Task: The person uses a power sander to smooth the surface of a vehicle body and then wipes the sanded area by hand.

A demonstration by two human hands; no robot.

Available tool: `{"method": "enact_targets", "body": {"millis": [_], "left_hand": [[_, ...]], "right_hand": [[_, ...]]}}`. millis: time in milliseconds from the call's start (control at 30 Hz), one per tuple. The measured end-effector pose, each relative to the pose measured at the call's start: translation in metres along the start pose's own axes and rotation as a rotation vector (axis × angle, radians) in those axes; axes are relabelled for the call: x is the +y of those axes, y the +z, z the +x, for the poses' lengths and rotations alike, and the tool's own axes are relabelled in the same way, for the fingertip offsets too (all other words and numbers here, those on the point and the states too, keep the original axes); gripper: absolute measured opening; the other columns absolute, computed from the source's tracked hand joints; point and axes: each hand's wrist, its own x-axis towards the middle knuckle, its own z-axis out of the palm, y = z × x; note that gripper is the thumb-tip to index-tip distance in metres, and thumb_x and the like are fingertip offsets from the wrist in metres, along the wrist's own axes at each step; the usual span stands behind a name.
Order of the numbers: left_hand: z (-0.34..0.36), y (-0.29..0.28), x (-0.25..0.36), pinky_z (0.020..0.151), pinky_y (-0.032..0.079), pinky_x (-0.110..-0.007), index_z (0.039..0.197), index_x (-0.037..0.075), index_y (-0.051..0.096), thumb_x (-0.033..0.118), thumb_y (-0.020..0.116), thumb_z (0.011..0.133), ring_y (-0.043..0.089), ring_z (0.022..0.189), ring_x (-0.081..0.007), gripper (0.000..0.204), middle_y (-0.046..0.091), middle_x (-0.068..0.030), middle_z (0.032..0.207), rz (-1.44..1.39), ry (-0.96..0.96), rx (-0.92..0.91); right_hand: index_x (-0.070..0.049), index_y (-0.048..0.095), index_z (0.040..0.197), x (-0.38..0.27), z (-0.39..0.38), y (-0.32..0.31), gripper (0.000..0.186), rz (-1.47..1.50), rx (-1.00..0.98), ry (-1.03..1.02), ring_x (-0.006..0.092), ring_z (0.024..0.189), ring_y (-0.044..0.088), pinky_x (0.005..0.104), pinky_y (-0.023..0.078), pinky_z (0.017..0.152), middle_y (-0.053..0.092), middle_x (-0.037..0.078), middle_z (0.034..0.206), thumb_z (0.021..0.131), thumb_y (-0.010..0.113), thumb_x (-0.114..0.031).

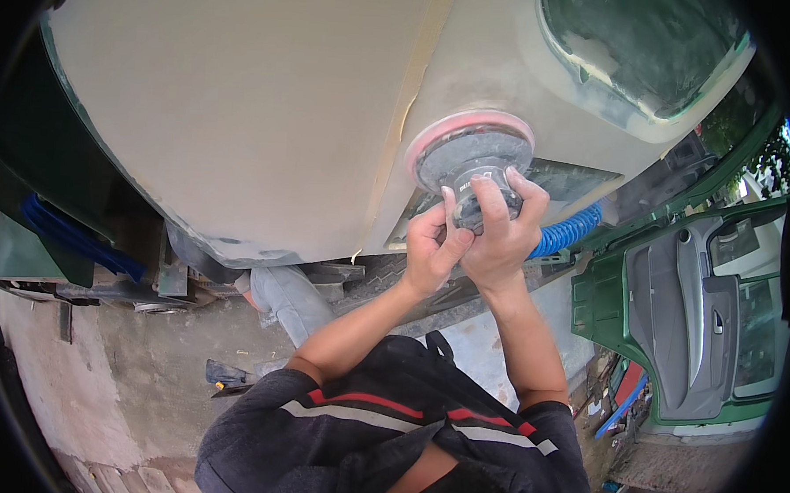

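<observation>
Just beyond the fingers, the round sander sits against the pale panel; the right hand curls over its body, the left hand clasps its side, likely for steadiness.

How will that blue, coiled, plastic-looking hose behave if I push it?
The hose probably flexes and springs back, given its tight coils. It may bend sideways rather than stay straight, since it already curves beside the right hand.

Vehicle body workshop, dusty sander, green car door
</observation>
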Motion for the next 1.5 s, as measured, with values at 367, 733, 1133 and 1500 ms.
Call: {"method": "enact_targets", "body": {"millis": [367,733,1133,1500], "left_hand": [[-0.024,-0.013,-0.037,0.094,0.049,-0.029,0.132,-0.006,0.061,0.052,0.082,0.088,0.062,0.107,-0.0126,0.076,0.069,-0.0066,0.119,-0.166,-0.039,0.101],[-0.059,-0.035,-0.068,0.099,0.049,-0.032,0.135,-0.005,0.057,0.055,0.081,0.086,0.064,0.113,-0.0171,0.082,0.067,-0.0087,0.124,-0.348,-0.104,0.128],[-0.103,-0.072,-0.128,0.103,0.049,-0.034,0.140,0.000,0.054,0.050,0.082,0.086,0.062,0.122,-0.0184,0.079,0.065,-0.0071,0.132,-0.477,-0.165,0.138],[-0.100,-0.064,-0.122,0.112,0.045,-0.037,0.150,0.005,0.045,0.046,0.084,0.085,0.057,0.132,-0.0201,0.086,0.057,-0.0057,0.144,-0.566,-0.188,0.114]], "right_hand": [[-0.025,0.071,0.118,0.003,-0.029,0.006,0.038,-0.001,-0.093,-0.138,0.0351,0.090,0.068,0.0394,0.058,0.065,0.058,0.021,0.112,0.080,0.078,-0.027],[-0.026,0.073,0.116,-0.002,-0.070,0.013,0.038,-0.012,-0.255,-0.214,0.0381,0.101,0.066,0.0432,0.059,0.075,0.056,0.020,0.121,0.078,0.074,-0.024],[-0.029,0.073,0.118,-0.005,-0.123,0.025,0.042,-0.015,-0.341,-0.277,0.0340,0.099,0.066,0.0432,0.057,0.075,0.056,0.017,0.122,0.076,0.074,-0.024],[-0.033,0.071,0.115,-0.003,-0.124,0.026,0.038,-0.048,-0.293,-0.338,0.0240,0.083,0.065,0.0357,0.053,0.062,0.058,0.011,0.117,0.078,0.072,-0.025]]}}
